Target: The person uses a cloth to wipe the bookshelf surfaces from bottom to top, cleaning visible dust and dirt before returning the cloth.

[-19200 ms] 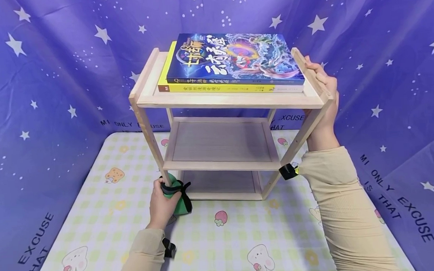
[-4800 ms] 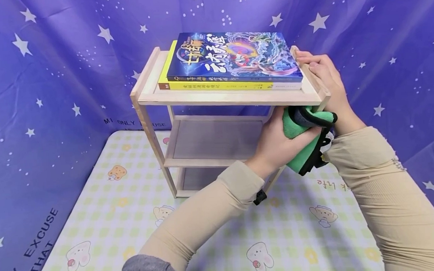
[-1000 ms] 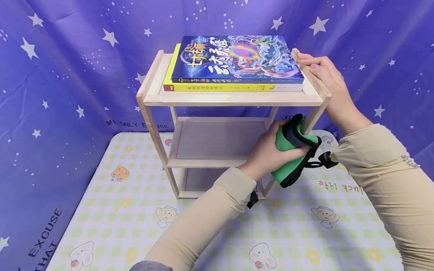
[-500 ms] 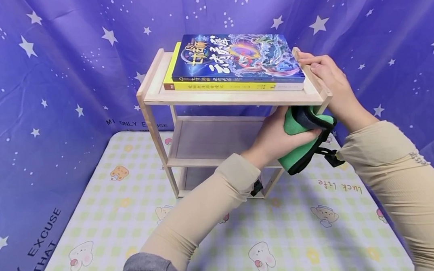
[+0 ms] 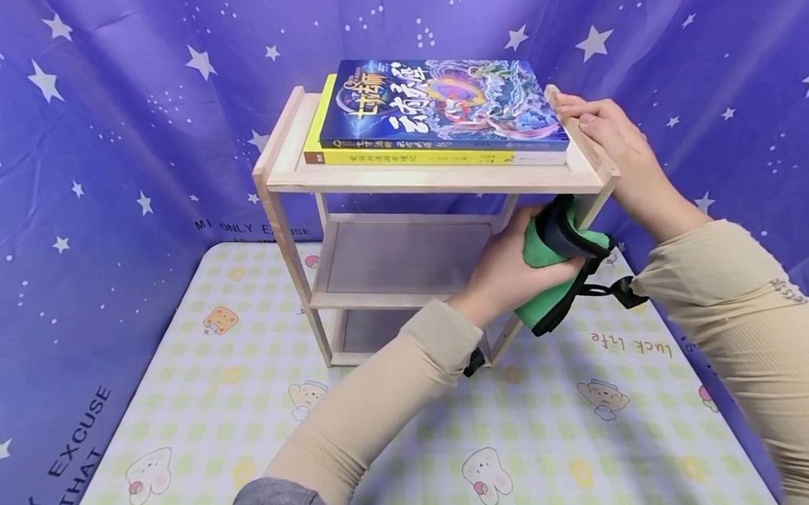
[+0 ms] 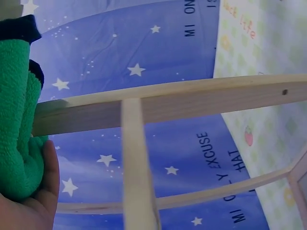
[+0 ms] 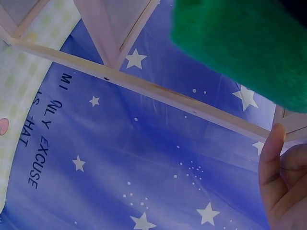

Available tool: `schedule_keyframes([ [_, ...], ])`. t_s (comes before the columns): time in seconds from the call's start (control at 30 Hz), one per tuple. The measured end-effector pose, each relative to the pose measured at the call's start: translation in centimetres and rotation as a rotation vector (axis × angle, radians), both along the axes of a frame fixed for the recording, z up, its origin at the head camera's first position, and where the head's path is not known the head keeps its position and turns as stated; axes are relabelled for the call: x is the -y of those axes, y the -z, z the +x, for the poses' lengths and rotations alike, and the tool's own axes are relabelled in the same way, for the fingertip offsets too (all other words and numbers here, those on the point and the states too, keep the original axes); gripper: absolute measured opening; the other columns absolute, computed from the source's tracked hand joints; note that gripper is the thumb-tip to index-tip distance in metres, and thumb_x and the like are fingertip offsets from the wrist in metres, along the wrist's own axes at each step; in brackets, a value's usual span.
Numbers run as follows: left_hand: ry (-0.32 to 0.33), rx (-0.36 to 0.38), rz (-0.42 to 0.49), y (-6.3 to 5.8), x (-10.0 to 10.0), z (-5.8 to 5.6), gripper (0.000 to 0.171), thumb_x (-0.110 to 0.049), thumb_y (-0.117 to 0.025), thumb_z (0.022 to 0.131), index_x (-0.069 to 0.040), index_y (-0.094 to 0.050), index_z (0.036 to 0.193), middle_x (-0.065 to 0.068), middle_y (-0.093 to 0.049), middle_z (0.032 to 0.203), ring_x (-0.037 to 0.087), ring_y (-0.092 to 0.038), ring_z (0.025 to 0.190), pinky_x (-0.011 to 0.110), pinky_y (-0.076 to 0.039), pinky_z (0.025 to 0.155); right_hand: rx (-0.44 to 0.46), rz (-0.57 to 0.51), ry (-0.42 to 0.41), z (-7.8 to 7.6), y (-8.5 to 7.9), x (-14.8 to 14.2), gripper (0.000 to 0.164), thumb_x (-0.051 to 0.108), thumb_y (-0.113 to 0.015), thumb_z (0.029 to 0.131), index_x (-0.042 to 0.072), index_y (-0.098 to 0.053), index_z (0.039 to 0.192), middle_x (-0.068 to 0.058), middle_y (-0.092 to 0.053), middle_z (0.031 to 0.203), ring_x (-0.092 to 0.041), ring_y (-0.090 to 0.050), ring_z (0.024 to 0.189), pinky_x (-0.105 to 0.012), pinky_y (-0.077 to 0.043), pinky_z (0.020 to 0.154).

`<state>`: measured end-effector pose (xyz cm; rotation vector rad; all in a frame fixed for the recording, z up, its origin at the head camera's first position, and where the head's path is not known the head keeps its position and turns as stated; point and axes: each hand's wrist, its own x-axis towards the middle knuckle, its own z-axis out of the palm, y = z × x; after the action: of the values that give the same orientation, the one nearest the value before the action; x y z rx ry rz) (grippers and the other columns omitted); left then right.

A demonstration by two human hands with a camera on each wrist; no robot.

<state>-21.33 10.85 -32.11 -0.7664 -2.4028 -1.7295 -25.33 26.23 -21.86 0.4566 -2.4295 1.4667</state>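
A three-tier wooden shelf [image 5: 413,299] stands on the table. My left hand [image 5: 503,274] grips a folded green cloth [image 5: 549,303] with black edging, wrapped about the shelf's front right leg below the top tier. In the left wrist view the cloth [image 6: 17,115] covers the end of that leg, with a finger showing behind it. My right hand [image 5: 613,149] holds the right side rail of the top tier, fingers over its upper edge. The right wrist view shows this hand [image 7: 285,177] at the rail's end, with the cloth [image 7: 240,43] blurred close by.
A blue illustrated book [image 5: 439,104] lies on a yellow book [image 5: 387,157] on the top tier. A checked cloth with cartoon prints covers the table [image 5: 387,464]. Purple star-patterned curtains [image 5: 103,183] enclose the back and both sides.
Over the last second the left hand slid the cloth up the front right leg, then a little down again. The right hand stays on the rail. Earlier, the cloth was at the front left leg.
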Motion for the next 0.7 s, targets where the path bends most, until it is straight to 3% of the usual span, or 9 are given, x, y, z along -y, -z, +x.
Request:
schedule_keyframes([
  [0.4, -0.008, 0.030, -0.091, 1.9, 0.2, 0.2, 0.078, -0.042, -0.079, 0.080, -0.018, -0.043, 0.144, 0.002, -0.066, 0.112, 0.006, -0.058, 0.087, 0.014, -0.046, 0.071, -0.004, -0.009, 0.008, -0.2, 0.0, 0.0, 0.030, 0.025, -0.034, 0.105, 0.025, -0.059, 0.122, 0.003, -0.044, 0.155, -0.006, -0.034, 0.145, -0.010, -0.024, 0.108],
  [0.53, 0.002, -0.002, -0.107, 2.3, 0.5, 0.4, 0.075, -0.040, -0.078, 0.080, -0.016, -0.043, 0.143, 0.003, -0.065, 0.111, 0.006, -0.058, 0.087, 0.013, -0.045, 0.071, -0.013, -0.020, 0.015, -0.3, 0.1, 0.1, 0.029, 0.024, -0.036, 0.104, 0.025, -0.060, 0.121, 0.004, -0.047, 0.153, -0.005, -0.036, 0.144, -0.009, -0.025, 0.108],
  [0.7, 0.003, 0.021, -0.144, 2.6, 0.6, 0.6, 0.076, -0.040, -0.078, 0.081, -0.016, -0.042, 0.144, 0.003, -0.065, 0.111, 0.007, -0.058, 0.087, 0.013, -0.045, 0.071, -0.004, -0.034, 0.019, -0.2, 0.1, 0.1, 0.029, 0.024, -0.036, 0.105, 0.025, -0.060, 0.120, 0.005, -0.046, 0.153, -0.005, -0.036, 0.144, -0.009, -0.025, 0.108],
])
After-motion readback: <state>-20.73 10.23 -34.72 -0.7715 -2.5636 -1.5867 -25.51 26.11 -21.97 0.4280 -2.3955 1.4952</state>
